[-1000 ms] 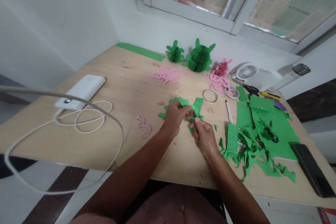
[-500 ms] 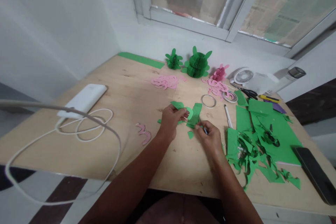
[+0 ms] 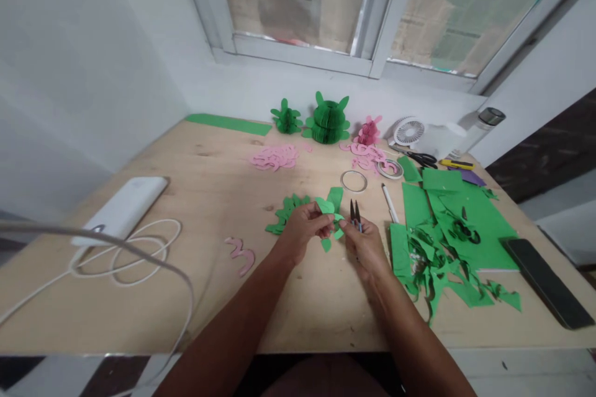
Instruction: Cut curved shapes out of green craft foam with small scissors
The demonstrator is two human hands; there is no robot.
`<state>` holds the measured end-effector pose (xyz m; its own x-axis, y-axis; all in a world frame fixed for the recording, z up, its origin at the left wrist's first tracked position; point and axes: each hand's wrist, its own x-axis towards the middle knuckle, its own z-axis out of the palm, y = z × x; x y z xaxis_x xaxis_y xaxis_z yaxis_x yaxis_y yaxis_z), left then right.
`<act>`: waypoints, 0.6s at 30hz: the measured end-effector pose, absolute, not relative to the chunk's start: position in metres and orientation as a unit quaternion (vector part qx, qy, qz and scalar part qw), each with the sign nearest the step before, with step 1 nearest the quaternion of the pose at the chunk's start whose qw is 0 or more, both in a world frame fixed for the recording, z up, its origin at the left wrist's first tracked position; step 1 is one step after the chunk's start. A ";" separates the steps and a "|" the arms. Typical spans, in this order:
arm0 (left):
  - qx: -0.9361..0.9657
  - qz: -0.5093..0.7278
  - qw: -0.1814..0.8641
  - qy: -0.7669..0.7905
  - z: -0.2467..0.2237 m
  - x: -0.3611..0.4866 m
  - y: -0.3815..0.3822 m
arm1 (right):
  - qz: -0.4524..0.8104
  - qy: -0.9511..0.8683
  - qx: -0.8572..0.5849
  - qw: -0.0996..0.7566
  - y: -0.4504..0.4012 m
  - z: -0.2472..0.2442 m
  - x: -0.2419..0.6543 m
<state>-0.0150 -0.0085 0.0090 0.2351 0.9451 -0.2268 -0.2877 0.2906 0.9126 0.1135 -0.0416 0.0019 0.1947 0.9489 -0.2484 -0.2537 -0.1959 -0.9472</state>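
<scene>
My left hand (image 3: 302,231) pinches a small cut piece of green paper (image 3: 325,206) near the table's middle. My right hand (image 3: 367,247) is closed on a pair of scissors (image 3: 356,213), whose dark blades point away from me. Its thumb and fingertips meet the green paper's right side. Just left of the hands lies a cluster of green cut pieces (image 3: 280,218), partly covered by my left hand. A green strip (image 3: 335,195) lies behind the held paper, and a small green scrap (image 3: 326,245) lies below it.
Green sheets (image 3: 496,223) and curled scraps (image 3: 431,263) lie right, beside a phone (image 3: 547,282) and a white pen (image 3: 390,203). Paper figures (image 3: 328,123), pink cutouts (image 3: 274,157), tape rolls (image 3: 389,169) and a fan (image 3: 408,131) stand or lie behind. Left are a white power bank (image 3: 123,208) and cable (image 3: 162,248).
The scissors now show upright in my right hand, with blades forward. My right fingers have come up to the green paper in my left hand. The whole view has shifted slightly.
</scene>
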 end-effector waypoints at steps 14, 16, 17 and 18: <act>0.344 0.475 0.674 0.450 0.007 -0.021 -0.003 | 0.541 -0.254 -0.513 0.616 -0.037 -0.003 0.120; 0.337 0.482 0.670 0.453 0.007 -0.021 -0.003 | 0.535 -0.238 -0.509 0.631 -0.035 -0.003 0.122; 0.329 0.491 0.667 0.453 0.007 -0.021 -0.003 | 0.533 -0.231 -0.506 0.637 -0.035 -0.002 0.122; 0.319 0.500 0.667 0.451 0.008 -0.021 -0.004 | 0.530 -0.225 -0.503 0.644 -0.035 -0.002 0.122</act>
<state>-0.0210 -0.0042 0.0084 0.0932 0.9548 -0.2823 -0.3785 0.2963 0.8769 0.1217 -0.0350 -0.0022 0.3366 0.9097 -0.2431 -0.4561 -0.0684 -0.8873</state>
